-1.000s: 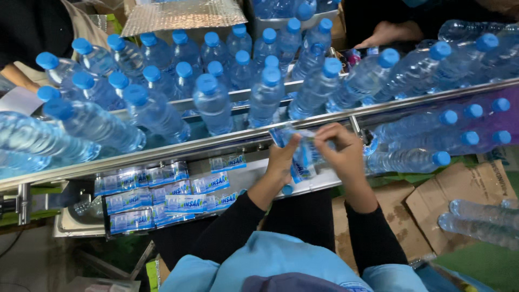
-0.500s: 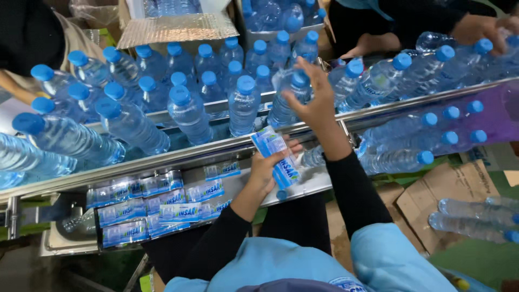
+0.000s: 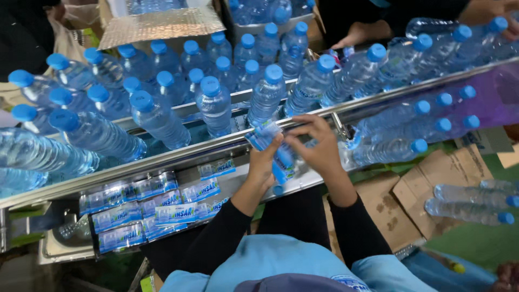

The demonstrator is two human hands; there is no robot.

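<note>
A small stack of blue and white bottle labels (image 3: 268, 145) is held between the left hand (image 3: 265, 162) and the right hand (image 3: 319, 148). It is tilted, one end pointing down, just over the near edge of the steel counter (image 3: 162, 162).

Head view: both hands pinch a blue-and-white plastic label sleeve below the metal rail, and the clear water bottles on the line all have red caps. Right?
Not quite. In the head view the clear plastic water bottles have blue caps, not red. The rest holds: the left hand and right hand both pinch the blue-and-white plastic label sleeve below the metal rail.
</note>
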